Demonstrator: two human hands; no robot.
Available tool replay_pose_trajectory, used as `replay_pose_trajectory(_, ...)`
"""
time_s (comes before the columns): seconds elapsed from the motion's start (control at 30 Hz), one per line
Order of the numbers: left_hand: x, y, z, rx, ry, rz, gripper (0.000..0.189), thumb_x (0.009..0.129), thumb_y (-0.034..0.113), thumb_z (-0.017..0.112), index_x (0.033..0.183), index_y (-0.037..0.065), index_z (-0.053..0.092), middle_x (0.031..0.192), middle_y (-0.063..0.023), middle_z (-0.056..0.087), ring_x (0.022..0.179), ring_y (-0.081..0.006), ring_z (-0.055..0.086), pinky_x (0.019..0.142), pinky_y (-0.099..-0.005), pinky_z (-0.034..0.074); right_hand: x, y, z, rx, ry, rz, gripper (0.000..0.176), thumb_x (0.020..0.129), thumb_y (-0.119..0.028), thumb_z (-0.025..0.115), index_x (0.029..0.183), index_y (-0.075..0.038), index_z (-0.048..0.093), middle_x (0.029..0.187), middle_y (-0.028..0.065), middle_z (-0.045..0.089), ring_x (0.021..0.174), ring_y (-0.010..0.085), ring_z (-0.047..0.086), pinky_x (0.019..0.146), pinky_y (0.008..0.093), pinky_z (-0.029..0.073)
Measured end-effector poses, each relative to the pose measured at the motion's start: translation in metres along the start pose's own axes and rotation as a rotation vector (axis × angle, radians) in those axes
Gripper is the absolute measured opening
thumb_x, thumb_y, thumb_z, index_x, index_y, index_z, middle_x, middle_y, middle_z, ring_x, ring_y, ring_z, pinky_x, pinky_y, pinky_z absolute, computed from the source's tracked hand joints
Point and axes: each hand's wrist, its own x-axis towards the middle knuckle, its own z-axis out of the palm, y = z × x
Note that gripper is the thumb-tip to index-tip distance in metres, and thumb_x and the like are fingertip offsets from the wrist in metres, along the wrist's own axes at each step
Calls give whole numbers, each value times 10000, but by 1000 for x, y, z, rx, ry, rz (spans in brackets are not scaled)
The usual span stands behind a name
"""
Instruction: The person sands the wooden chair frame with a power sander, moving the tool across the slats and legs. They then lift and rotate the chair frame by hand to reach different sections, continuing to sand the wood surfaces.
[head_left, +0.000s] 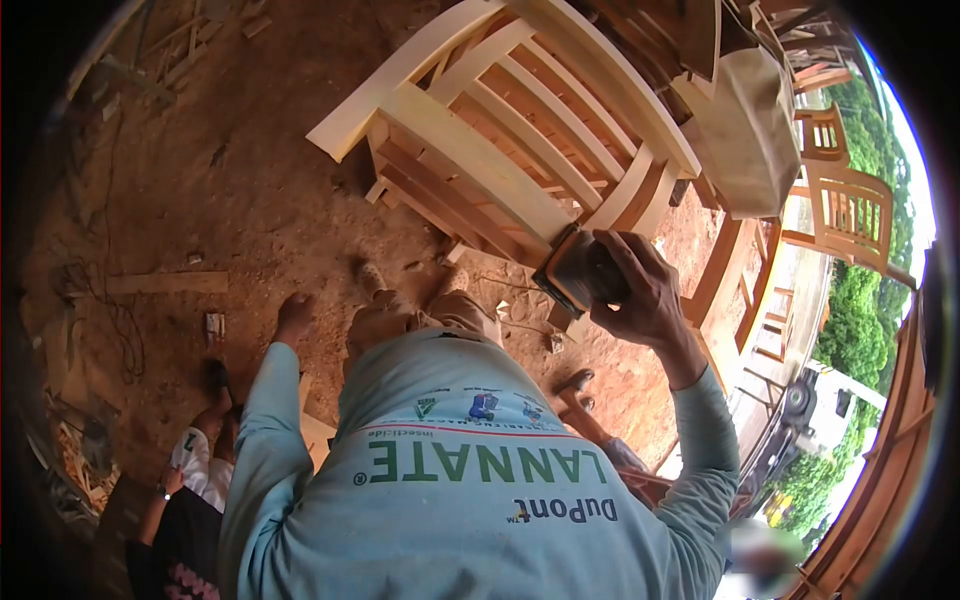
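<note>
Plank [170, 283] flat on dirt floor [290, 220], loose cable [121, 312] near its left end. Slatted chair [855, 183] at right; trees [853, 315] and white truck [832, 412] outdoors.

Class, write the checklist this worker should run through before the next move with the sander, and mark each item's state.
1. Right hand gripping the sander: ok.
2. Left hand well away from the sander: ok.
3. Left hand steadying the frame: not ok, it is off to the side.
4. Sander's pad flat on the wood: cannot tell.
5. Sander switched off: cannot tell.
6. Ground free of scrap: not ok, a board lies there.
</note>
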Motion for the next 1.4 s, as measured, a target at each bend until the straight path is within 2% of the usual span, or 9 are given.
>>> replay_pose_trajectory(0.1,18,-11,0,-28,7,59,481,1125,387,589,1445,28,598,1051,-90,720,836,-194,709,729,-387,583,16,-5,10,2,8,-5,832,632,-138,826,1441,-82,639,1211,151,715,1024,372,744,824,458,625)
replay_pose_trajectory(0.27,40,-40,3,-121,2,90,433,1090,376,643,1359,36,628,975,-72,704,739,-169,677,625,-359,544,49,-12,23,29,40,-67,796,700,-103,813,1465,-50,600,1186,188,707,999,407,731,818,475,631)
replay_pose_trajectory(0.5,40,-75,7,-294,-28,43,324,1076,339,664,1199,44,611,793,-31,581,617,-122,562,546,-315,473,90,-13,36,39,69,-71,806,696,-118,819,1473,-78,608,1188,178,711,1019,390,738,838,468,633)
replay_pose_trajectory(0.6,37,-84,11,-332,-47,24,300,1100,319,636,1203,38,607,783,-25,572,607,-122,547,539,-321,450,103,-13,39,34,101,-93,821,673,-138,827,1468,-103,622,1172,152,724,999,360,742,812,460,628)
replay_pose_trajectory(0.7,31,-81,12,-218,-29,-89,446,1098,401,643,1299,3,658,964,-125,711,772,-210,701,680,-408,568,105,-14,39,31,91,-85,820,674,-126,823,1468,-100,619,1166,153,723,1007,360,741,819,462,628)
replay_pose_trajectory(0.8,33,-80,16,-241,-51,-94,439,1108,399,621,1314,12,651,1000,-132,713,813,-222,701,722,-416,578,90,-12,35,26,54,-68,813,673,-113,811,1463,-87,621,1185,162,717,1018,364,740,825,463,629)
replay_pose_trajectory(1.2,70,-63,15,-250,-5,111,478,1057,391,652,1255,-44,660,817,-126,718,667,-221,704,610,-396,544,96,-31,36,65,10,-69,804,671,-107,806,1453,-66,626,1214,173,707,1037,385,737,844,466,631)
replay_pose_trajectory(1.3,59,-51,4,-190,-40,65,444,1076,402,617,1324,34,631,882,-67,686,715,-165,661,619,-351,529,96,-32,33,69,-32,-78,813,671,-89,803,1460,-40,609,1203,198,701,1025,409,729,853,478,626)
replay_pose_trajectory(1.4,58,-54,6,-214,73,109,514,1042,431,669,1243,-41,693,898,-145,753,692,-219,722,627,-407,558,86,-30,27,58,-40,-97,808,668,-89,799,1452,-35,614,1209,200,699,1026,411,728,852,476,626)
